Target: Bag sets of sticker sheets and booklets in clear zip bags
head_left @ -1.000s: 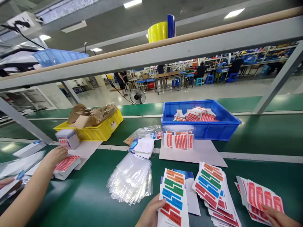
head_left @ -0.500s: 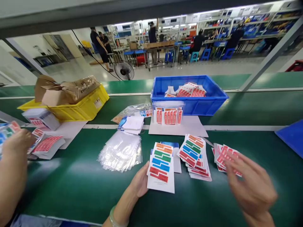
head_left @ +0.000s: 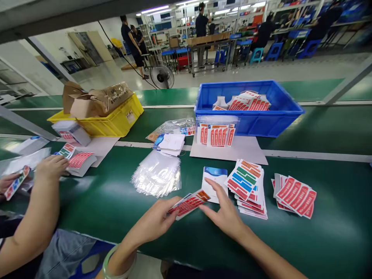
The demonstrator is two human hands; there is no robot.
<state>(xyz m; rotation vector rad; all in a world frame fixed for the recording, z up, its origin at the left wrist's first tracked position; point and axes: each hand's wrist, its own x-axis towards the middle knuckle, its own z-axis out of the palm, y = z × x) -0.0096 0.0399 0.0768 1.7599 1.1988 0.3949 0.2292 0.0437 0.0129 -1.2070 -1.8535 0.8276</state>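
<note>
My left hand (head_left: pixel 155 219) is closed on a thin stack of sticker cards (head_left: pixel 190 203), tilted, with a red-printed face on top. At the stack's right end is my right hand (head_left: pixel 225 217), thumb and fingers spread apart; I cannot tell whether the thumb touches the card edge. Just behind lies a blue-and-white leaflet (head_left: pixel 215 174). A pile of multicoloured sticker cards (head_left: pixel 245 178) is to the right of it, and farther right a fanned pile of red sticker cards (head_left: pixel 299 195). Clear plastic bags (head_left: pixel 158 174) lie fanned out to the left.
A blue bin (head_left: pixel 247 126) with sticker cards stands behind, a filled clear bag (head_left: pixel 217 133) leaning on its front. A yellow bin (head_left: pixel 116 124) holds brown packaging. At left, a co-worker's arm (head_left: pixel 46 197) reaches over the green table (head_left: pixel 95 209) near red cards (head_left: pixel 81 161).
My right hand has come left from the red pile to the stack in my left hand. That stack has tipped and now shows a red-printed face. The camera view has shifted.
</note>
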